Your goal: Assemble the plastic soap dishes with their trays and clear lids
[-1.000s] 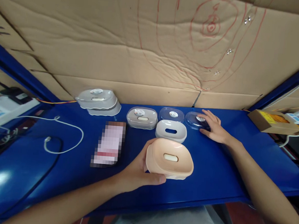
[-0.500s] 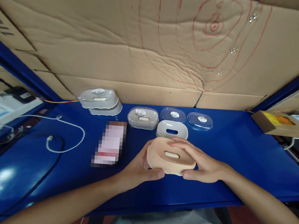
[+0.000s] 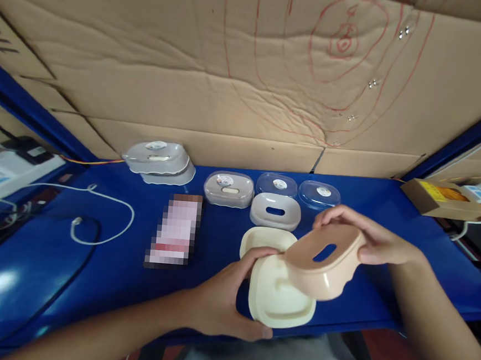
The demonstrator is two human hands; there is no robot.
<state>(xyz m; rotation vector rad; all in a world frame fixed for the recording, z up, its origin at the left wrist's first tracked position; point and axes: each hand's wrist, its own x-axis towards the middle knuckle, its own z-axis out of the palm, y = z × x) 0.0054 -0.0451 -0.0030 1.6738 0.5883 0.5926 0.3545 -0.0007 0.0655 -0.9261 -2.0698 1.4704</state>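
My left hand (image 3: pixel 231 301) grips a cream tray (image 3: pixel 278 305) by its left side, thumb at the near edge. My right hand (image 3: pixel 369 237) holds a peach oval cover (image 3: pixel 325 264) with a slot through it, tilted, above and right of the tray and overlapping its corner. Behind the tray, a second cream piece (image 3: pixel 261 238) lies partly hidden by the held items. Beyond it sits a white slotted cover (image 3: pixel 276 219), and behind that are two clear lids with round stickers, a left one (image 3: pixel 271 183) and a right one (image 3: pixel 312 192).
A grey lidded box (image 3: pixel 229 193) stands left of the white cover. Stacked grey boxes (image 3: pixel 159 160) are farther back. A phone (image 3: pixel 176 230) with a blurred screen lies at left, near white and black cables (image 3: pixel 131 216). A cardboard box (image 3: pixel 442 204) sits at the right.
The peach cover has come away from the cream piece and moved right with my right hand. My left hand now holds the cream tray, and another cream piece has come into view.
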